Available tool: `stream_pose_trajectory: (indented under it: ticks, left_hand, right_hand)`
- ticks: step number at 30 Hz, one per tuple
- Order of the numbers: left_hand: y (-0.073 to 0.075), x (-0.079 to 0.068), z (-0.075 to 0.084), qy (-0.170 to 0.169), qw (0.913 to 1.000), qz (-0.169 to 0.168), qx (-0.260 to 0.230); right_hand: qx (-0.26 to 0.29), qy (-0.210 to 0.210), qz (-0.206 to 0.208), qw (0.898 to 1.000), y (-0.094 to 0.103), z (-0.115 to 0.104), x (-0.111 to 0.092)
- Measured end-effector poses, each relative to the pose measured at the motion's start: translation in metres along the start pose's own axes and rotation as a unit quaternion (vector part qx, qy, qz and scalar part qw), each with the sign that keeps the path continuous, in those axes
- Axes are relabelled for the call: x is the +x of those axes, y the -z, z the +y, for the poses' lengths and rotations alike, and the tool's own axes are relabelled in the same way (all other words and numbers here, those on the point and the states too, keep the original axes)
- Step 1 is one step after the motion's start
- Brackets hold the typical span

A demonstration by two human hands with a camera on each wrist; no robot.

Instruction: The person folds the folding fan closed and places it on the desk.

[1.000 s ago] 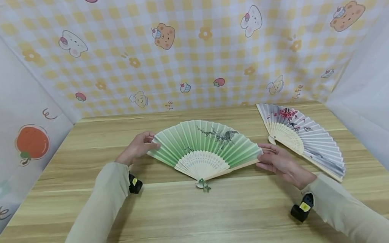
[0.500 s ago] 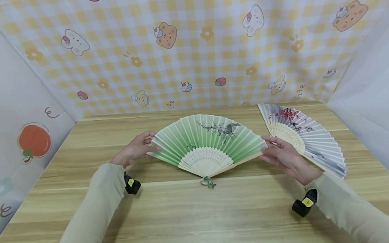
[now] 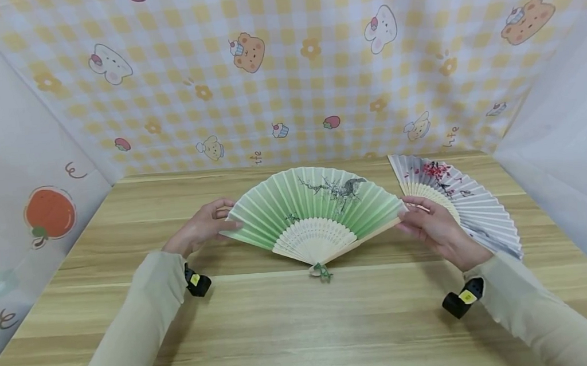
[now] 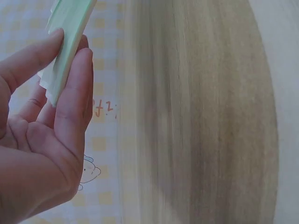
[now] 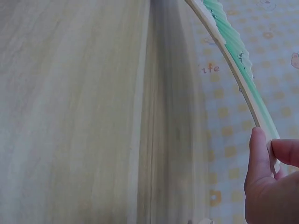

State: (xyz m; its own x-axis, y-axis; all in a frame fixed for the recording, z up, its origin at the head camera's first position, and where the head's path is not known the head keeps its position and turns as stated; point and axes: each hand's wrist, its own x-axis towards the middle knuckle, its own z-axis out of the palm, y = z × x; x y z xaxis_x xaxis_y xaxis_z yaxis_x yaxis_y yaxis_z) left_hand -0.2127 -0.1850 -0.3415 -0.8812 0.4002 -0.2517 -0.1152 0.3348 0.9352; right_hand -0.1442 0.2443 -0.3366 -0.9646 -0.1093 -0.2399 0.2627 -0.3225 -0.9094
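A green folding fan, spread wide, is held between both hands in the head view. It bears a dark bird-and-branch print, pale pierced ribs and a green cord at its pivot. My left hand pinches its left end between thumb and fingers, as the left wrist view shows with the pleated edge. At the other end, my right hand pinches the outer wooden guard with thumb and fingers. A second open fan, white and grey with red blossoms, lies behind the right hand, partly covered by it.
The wooden table extends below the hands. A yellow checked cloth with cartoon animals hangs at the back, and white sheets stand along both sides. Black wrist cameras are strapped under the sleeves.
The green fan has spread slightly wider and shifted up and to the right. My right hand has moved up and right, covering more of the white fan. The left hand has barely moved.
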Motion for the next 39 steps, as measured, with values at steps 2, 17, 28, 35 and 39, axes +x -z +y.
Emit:
stream_pose_trajectory:
  ticks: [2, 17, 28, 35, 39]
  left_hand:
    - [-0.001, -0.002, 0.000, -0.004, 1.0000, -0.005, -0.004]
    - [-0.004, -0.014, -0.001, -0.024, 0.9990, 0.025, -0.029]
    - [-0.010, -0.016, 0.006, -0.036, 0.9876, 0.115, -0.101]
    - [-0.012, -0.016, 0.010, -0.049, 0.9826, 0.159, -0.084]
    - [-0.014, -0.016, 0.011, -0.053, 0.9801, 0.168, -0.092]
  right_hand:
    - [0.007, 0.004, -0.002, 1.000, 0.001, -0.002, 0.000]
    - [0.067, 0.029, -0.015, 0.997, 0.004, -0.009, -0.003]
    - [0.097, 0.033, 0.013, 0.995, -0.003, -0.013, 0.001]
    - [0.119, 0.032, 0.017, 0.992, -0.005, -0.017, 0.002]
    - [0.131, 0.038, 0.012, 0.991, -0.005, -0.018, 0.003]
